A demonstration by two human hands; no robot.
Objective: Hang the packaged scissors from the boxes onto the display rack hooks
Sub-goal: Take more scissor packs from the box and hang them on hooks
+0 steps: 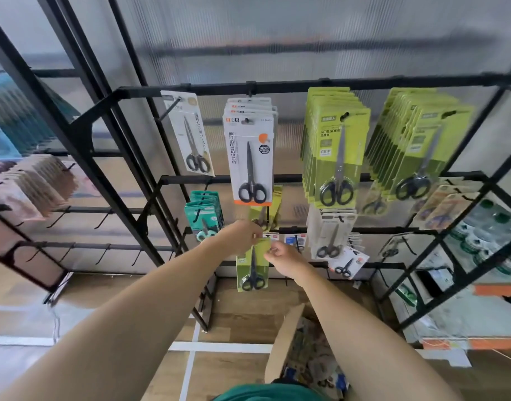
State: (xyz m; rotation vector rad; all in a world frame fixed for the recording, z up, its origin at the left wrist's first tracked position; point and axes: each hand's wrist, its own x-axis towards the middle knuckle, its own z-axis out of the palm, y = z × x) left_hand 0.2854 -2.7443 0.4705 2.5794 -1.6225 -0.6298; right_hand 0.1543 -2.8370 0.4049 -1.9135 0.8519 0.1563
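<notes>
A small green scissors pack (pixel 253 270) with black handles hangs low in front of the black display rack (pixel 277 85). My left hand (pixel 241 235) pinches its top left corner. My right hand (pixel 283 257) pinches its top right edge. The pack's top sits just under a row holding a few similar green packs (pixel 264 217). An open cardboard box (pixel 289 342) with more packaged goods stands on the floor beneath my right arm. Whether the pack's hole is on a hook is hidden by my fingers.
Upper hooks carry white scissors packs (pixel 250 157), two thick rows of green packs (pixel 335 157), and a single white pack (pixel 190 134). Teal packs (pixel 203 218) hang left of my hands, white ones (pixel 331 235) right. Bare hooks line the left rack (pixel 83 215).
</notes>
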